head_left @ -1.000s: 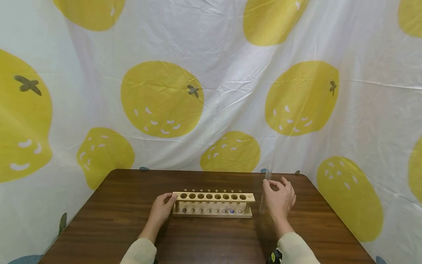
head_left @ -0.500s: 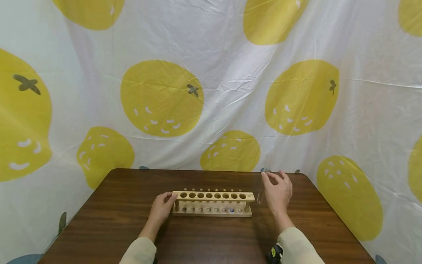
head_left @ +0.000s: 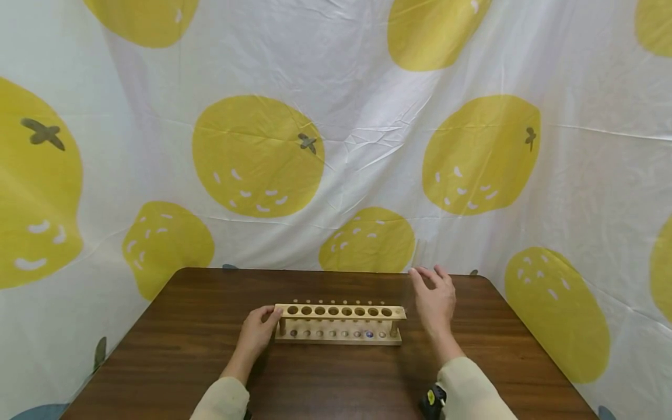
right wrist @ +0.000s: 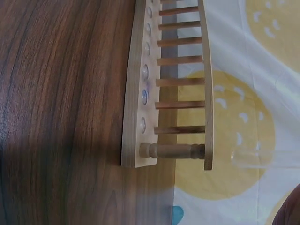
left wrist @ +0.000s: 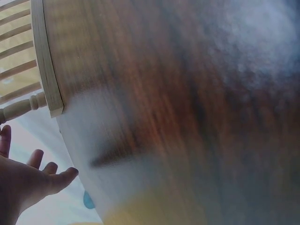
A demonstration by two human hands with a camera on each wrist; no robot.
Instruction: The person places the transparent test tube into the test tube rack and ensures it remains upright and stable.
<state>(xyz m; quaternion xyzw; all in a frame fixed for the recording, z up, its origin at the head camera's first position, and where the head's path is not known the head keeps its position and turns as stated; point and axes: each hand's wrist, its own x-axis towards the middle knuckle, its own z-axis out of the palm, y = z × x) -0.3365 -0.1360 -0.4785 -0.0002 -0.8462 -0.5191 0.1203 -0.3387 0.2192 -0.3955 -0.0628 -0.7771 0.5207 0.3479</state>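
Note:
A wooden test tube rack (head_left: 336,342) stands on the table, with a row of round holes in its top bar and shallow wells in its base. My left hand (head_left: 256,332) holds the rack's left end, thumb at the top bar. Just beyond the right end, my right hand (head_left: 437,298) pinches a clear test tube (right wrist: 262,159) between thumb and fingertips. The tube is so transparent that only faint edges show in the head view. In the right wrist view its rounded end points toward the rack's top bar, a short gap away.
Short wooden pegs (right wrist: 180,104) rise along the rack's back. One well in the base has a blue-purple mark (right wrist: 144,97). The dark wood-grain table (head_left: 325,385) ends at a white curtain (head_left: 362,35) printed with yellow lemons.
My right hand has risen and moved left toward the rack, lifting the test tube with it. My left hand and the rack have stayed where they were.

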